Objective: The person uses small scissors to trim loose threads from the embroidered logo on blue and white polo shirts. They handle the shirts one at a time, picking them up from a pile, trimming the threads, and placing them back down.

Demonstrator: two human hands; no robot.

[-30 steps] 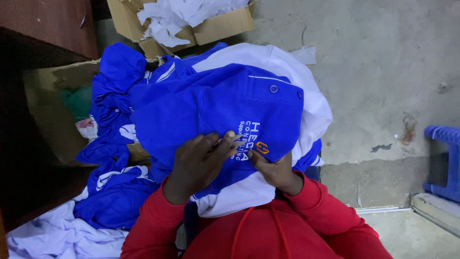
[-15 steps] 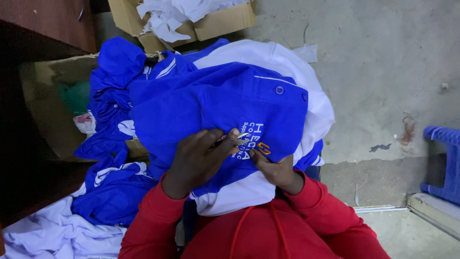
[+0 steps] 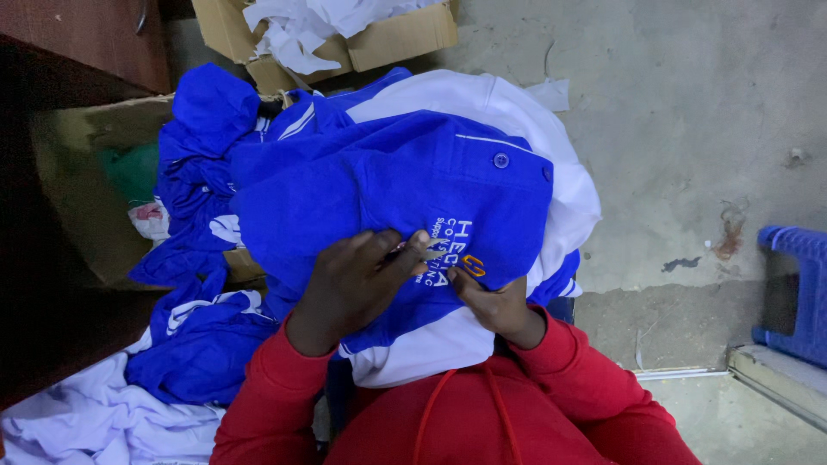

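A blue and white shirt [image 3: 379,189] with buttons and white and orange embroidery lies over my lap. My left hand [image 3: 357,284] rests on the blue cloth, its fingertips pinching something thin and pale right next to the embroidery; what it is I cannot tell. My right hand [image 3: 491,301] grips the shirt's fabric from below, just under the orange mark. Both arms wear red sleeves.
More blue and white garments [image 3: 198,336] are heaped at the left, over a flattened cardboard sheet [image 3: 77,189]. A cardboard box [image 3: 396,34] with white cloth stands at the top. A dark wooden cabinet [image 3: 77,34] fills the upper left. A blue plastic stool [image 3: 792,293] stands on the concrete floor at right.
My left hand's fingers have crept slightly right toward the embroidery. The view has shifted a little; the shirt and right hand hold about the same place.
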